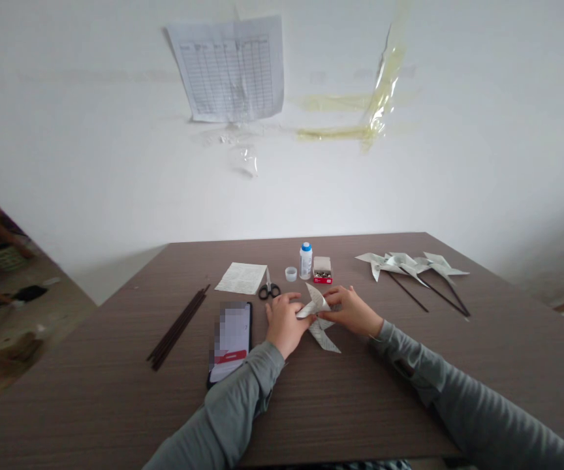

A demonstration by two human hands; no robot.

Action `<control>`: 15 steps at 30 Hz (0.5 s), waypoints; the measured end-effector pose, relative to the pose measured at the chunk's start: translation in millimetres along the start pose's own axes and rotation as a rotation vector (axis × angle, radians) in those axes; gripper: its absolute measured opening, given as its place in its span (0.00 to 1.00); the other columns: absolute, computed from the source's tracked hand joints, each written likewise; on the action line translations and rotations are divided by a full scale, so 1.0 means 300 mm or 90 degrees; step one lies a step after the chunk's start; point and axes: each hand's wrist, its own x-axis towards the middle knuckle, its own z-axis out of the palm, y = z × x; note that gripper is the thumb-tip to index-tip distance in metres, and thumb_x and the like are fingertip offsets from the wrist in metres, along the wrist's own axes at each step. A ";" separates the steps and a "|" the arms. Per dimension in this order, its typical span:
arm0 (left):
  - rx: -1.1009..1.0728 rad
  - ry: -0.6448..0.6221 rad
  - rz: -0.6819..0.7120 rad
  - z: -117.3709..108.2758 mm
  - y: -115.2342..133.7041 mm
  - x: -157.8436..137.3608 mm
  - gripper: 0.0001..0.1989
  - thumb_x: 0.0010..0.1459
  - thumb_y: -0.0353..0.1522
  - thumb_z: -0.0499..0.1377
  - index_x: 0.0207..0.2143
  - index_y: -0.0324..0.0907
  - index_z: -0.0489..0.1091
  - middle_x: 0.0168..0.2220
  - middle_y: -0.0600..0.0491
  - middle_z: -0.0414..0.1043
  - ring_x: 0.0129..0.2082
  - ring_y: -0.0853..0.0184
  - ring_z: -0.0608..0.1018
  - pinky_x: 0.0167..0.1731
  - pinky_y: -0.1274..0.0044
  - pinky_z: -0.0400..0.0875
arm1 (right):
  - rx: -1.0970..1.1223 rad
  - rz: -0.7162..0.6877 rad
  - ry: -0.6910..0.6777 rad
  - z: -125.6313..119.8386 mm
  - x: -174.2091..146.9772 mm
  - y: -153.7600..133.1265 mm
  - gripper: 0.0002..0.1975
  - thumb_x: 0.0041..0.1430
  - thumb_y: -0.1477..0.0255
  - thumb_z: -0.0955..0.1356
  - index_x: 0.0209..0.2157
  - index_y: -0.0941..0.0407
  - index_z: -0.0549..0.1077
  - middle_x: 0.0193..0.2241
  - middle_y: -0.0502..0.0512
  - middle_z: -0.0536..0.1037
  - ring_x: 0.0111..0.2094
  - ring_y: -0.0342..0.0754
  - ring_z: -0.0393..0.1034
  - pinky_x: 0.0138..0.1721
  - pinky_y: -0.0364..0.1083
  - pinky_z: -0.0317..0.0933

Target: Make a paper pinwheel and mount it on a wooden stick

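Both hands meet at the centre of the table (115, 365), closed on a partly folded paper pinwheel (319, 318). Left hand (286, 323) presses down on the near-left side of the paper, fingers curled over it, apparently to pin the sheet flat against the wood so it does not slide. Right hand (352, 310) pinches the raised upper flap from the other side, which keeps that vane bent toward the middle; the exact fingertip contact is too small to resolve. One lower vane lies free on the table, pointing toward the person. Supplies sit in a row just beyond the hands, within short reach: scissors (269, 289) with blades pointing away, a small clear cap (290, 273), an upright glue bottle (305, 260) with a blue top, and an open red box of pins (322, 269). A printed paper sheet (241, 277) lies flat to the left of the scissors. A bundle of dark sticks (178, 328) lies well to the left, laid parallel so they stay together, and a phone (232, 341) rests face up between the sticks and the left hand. Finished pinwheels on sticks (412, 267) lie well apart at the far right, clear of the working area. On the wall behind, a printed chart (230, 68) hangs beside strips of old tape (377, 108).
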 end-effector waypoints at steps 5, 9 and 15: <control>0.005 0.005 -0.003 -0.005 0.013 -0.001 0.06 0.67 0.27 0.84 0.40 0.48 0.97 0.72 0.40 0.92 0.78 0.33 0.86 0.84 0.30 0.72 | -0.008 -0.001 0.007 0.001 0.000 -0.003 0.02 0.68 0.63 0.86 0.40 0.44 0.97 0.60 0.62 0.95 0.68 0.74 0.88 0.87 0.89 0.54; 0.014 0.010 0.003 0.004 0.004 0.001 0.05 0.67 0.28 0.84 0.40 0.48 0.97 0.71 0.41 0.92 0.78 0.35 0.86 0.84 0.32 0.74 | -0.006 -0.007 0.009 0.004 0.000 -0.002 0.03 0.68 0.62 0.85 0.40 0.44 0.97 0.61 0.62 0.95 0.68 0.74 0.88 0.87 0.89 0.52; 0.009 0.029 0.014 0.022 -0.013 0.006 0.07 0.66 0.28 0.85 0.36 0.48 0.95 0.70 0.42 0.93 0.76 0.36 0.87 0.83 0.33 0.75 | -0.012 0.002 0.005 -0.004 -0.003 -0.016 0.04 0.70 0.63 0.84 0.43 0.42 0.98 0.64 0.63 0.94 0.72 0.76 0.86 0.89 0.91 0.46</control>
